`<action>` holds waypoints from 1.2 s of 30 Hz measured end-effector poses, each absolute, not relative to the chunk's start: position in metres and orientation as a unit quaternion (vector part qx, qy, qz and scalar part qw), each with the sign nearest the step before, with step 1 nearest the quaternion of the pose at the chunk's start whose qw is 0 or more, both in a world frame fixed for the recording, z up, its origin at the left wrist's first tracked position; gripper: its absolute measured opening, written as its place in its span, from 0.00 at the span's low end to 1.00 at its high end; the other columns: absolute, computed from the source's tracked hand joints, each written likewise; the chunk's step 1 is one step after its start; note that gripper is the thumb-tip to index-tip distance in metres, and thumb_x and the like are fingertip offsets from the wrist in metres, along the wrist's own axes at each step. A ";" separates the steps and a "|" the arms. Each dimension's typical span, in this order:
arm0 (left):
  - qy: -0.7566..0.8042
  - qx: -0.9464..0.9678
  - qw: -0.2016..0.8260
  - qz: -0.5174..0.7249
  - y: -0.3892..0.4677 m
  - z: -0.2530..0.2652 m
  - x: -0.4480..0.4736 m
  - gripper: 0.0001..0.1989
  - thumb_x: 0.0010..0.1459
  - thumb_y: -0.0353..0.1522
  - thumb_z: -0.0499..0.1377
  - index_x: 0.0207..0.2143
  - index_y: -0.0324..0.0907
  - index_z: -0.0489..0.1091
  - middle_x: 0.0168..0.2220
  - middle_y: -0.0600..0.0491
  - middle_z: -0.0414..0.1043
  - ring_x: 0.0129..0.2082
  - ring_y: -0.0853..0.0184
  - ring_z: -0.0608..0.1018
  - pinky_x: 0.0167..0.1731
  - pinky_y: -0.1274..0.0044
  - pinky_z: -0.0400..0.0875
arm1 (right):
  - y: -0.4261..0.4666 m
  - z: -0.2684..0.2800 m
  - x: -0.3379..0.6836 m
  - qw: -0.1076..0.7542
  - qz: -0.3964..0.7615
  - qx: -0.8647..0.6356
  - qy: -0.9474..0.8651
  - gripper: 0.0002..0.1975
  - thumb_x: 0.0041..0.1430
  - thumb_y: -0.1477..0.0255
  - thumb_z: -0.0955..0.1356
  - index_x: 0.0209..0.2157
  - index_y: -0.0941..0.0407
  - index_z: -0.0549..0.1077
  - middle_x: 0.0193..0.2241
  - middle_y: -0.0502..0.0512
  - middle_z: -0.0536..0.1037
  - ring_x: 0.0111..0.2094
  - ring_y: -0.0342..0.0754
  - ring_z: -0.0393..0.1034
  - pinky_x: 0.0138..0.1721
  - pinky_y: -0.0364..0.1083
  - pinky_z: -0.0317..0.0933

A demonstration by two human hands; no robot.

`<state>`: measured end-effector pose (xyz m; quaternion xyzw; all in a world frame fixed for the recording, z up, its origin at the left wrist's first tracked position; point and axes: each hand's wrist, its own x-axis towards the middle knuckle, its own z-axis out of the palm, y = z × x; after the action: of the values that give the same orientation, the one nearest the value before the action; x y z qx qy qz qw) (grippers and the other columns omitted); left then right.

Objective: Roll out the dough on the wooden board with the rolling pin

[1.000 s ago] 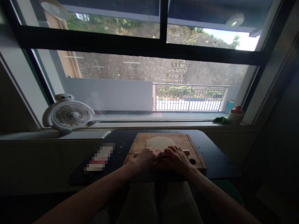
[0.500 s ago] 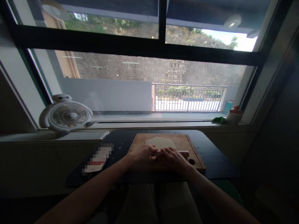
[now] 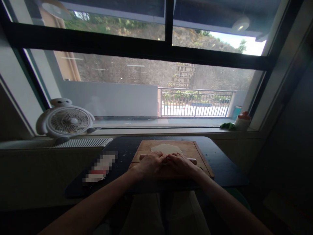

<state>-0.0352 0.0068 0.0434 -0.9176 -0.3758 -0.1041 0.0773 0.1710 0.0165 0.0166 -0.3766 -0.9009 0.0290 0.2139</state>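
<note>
Where the forearms [image 3: 107, 189] end, the left hand [image 3: 153, 161] and right hand [image 3: 180, 162] are found laid side by side over the rolling pin [image 3: 193, 161], fingers bent; whether it is fully encircled cannot be told, its middle being hidden. Both of its ends are left exposed. Set crosswise above the wooden board [image 3: 206, 167], the pin is judged stiff, fairly light and readily turned; an even hold toward its ends would be well suited. Just beyond it, the flattened dough [image 3: 167, 149] is seen spread on the board. It is assessed as soft, easily torn and perhaps tacky; support from beneath with flat palms is advised over any pinch at its edge. Farther off, a white fan [image 3: 69, 120] is noted by the window [image 3: 168, 50].
</note>
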 end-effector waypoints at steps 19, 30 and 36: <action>-0.423 -0.889 -0.110 -0.138 0.037 0.038 -0.043 0.22 0.61 0.46 0.42 0.40 0.48 0.71 0.36 0.54 0.69 0.33 0.68 0.72 0.35 0.79 0.63 | 0.015 0.013 0.176 0.284 -0.109 -0.370 -0.878 0.14 0.62 0.67 0.61 0.48 0.50 0.67 0.43 0.56 0.68 0.44 0.49 0.60 0.46 0.50 0.57; -0.445 -0.877 0.072 -0.168 0.032 0.016 -0.036 0.21 0.61 0.44 0.44 0.51 0.46 0.63 0.49 0.49 0.66 0.50 0.59 0.66 0.51 0.67 0.56 | 0.032 0.008 0.176 0.236 -0.054 -0.393 -0.887 0.13 0.63 0.66 0.59 0.45 0.50 0.69 0.36 0.53 0.70 0.40 0.46 0.62 0.43 0.45 0.58; -0.467 -0.868 0.117 -0.124 0.034 0.002 -0.031 0.19 0.60 0.42 0.46 0.45 0.39 0.65 0.45 0.44 0.68 0.47 0.58 0.68 0.52 0.65 0.56 | 0.029 0.013 0.178 0.215 -0.041 -0.413 -0.884 0.16 0.64 0.61 0.57 0.47 0.50 0.69 0.36 0.54 0.70 0.41 0.46 0.63 0.42 0.44 0.57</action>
<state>-0.0310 0.0338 0.0020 -0.8679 -0.4666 -0.1236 0.1172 0.1778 0.0291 0.0125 -0.4132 -0.8840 -0.0410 0.2147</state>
